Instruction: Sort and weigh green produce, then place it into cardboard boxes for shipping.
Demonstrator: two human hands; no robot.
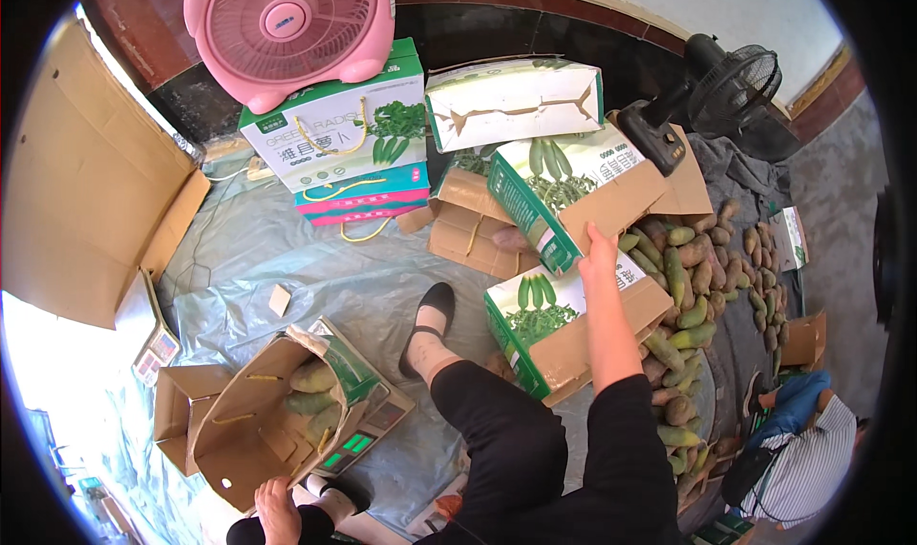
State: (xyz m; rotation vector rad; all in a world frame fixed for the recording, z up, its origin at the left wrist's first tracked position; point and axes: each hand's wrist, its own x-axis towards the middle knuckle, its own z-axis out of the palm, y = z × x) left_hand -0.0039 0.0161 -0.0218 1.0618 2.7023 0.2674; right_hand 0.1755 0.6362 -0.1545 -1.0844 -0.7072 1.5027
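Observation:
My left hand (277,512) is at the lower edge of an open cardboard box (227,440), its fingers bent and close together on the flap. Several green radishes (313,390) lie inside that box, which rests tilted on a weighing scale (387,413) with a lit green display. My right arm reaches forward, and my right hand (599,251) is closed on the near edge of a green-and-white radish carton (559,177) with brown flaps. Just below it lies a similar carton (540,325). The hand hides part of the carton's edge.
A pink fan (287,24) sits on a white-and-green gift box (330,144); a black fan (659,129) stands at the far right. Radishes (693,277) are heaped on the right. Beyond them crouches a person in a striped shirt (821,459). A large cardboard panel (91,182) rises at left.

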